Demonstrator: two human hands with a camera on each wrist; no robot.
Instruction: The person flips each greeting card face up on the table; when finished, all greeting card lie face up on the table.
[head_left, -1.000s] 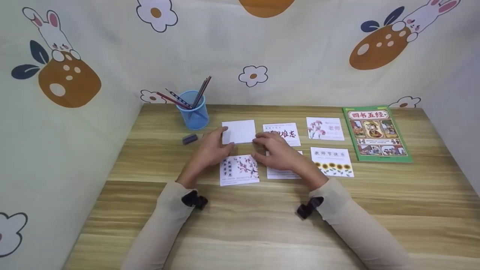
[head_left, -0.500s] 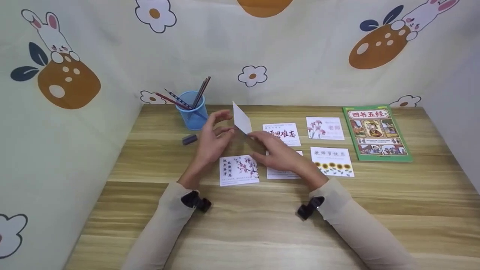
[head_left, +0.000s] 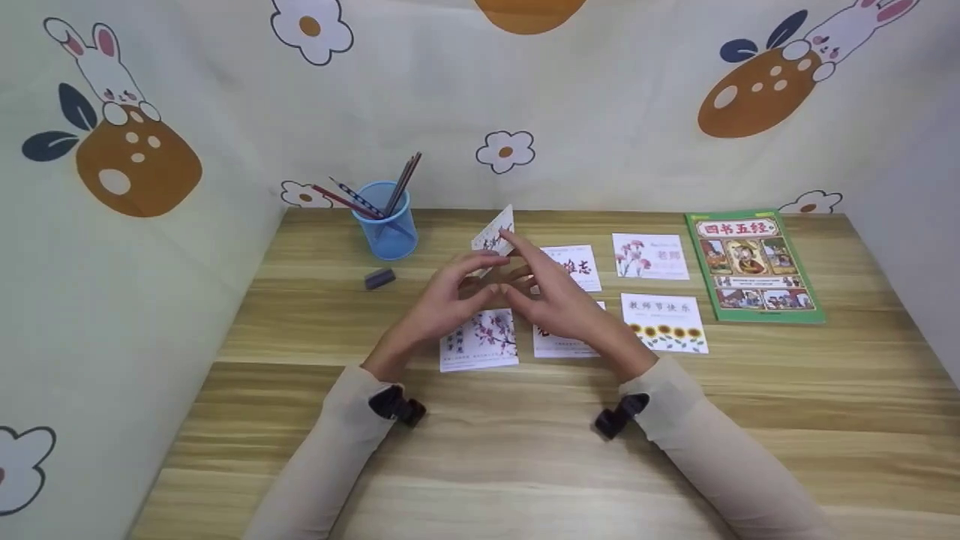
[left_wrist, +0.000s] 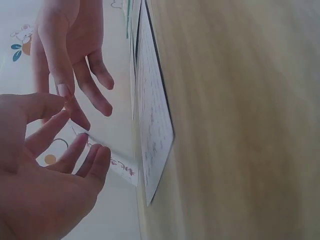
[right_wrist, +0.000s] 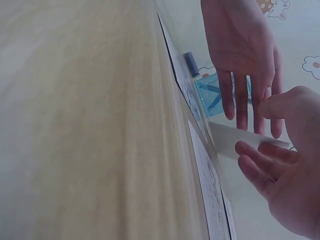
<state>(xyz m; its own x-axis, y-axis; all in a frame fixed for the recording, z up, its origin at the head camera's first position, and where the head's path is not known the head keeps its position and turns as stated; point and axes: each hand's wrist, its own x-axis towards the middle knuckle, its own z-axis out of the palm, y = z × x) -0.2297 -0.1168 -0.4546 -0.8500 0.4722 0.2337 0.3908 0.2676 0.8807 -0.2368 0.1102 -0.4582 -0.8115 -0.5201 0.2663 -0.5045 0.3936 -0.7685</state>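
A white card (head_left: 493, 234) with printed characters stands tilted on edge between the two hands at the back. My left hand (head_left: 450, 296) has its fingers by the card's printed side, and its thumb meets the right thumb. At the card's far corner is the index finger of my right hand (head_left: 551, 292). The right wrist view shows the blank side of the card (right_wrist: 225, 137), with the right fingers against it and the thumb apart from it. Below the hands lie a blossom card (head_left: 484, 341) and a card with dark lettering (head_left: 566, 346), both partly covered.
A blue mesh pen cup (head_left: 390, 232) with several pencils stands back left, a dark eraser-like block (head_left: 379, 279) before it. To the right lie a red-lettered card (head_left: 577, 268), a pink flower card (head_left: 651, 256), a sunflower card (head_left: 664, 324) and a green book (head_left: 754, 266).
The blank-side-up card was lifted off the table and turned on edge, and its printed side now shows. My left hand moved right until the hands met; the right index finger extended along the card.
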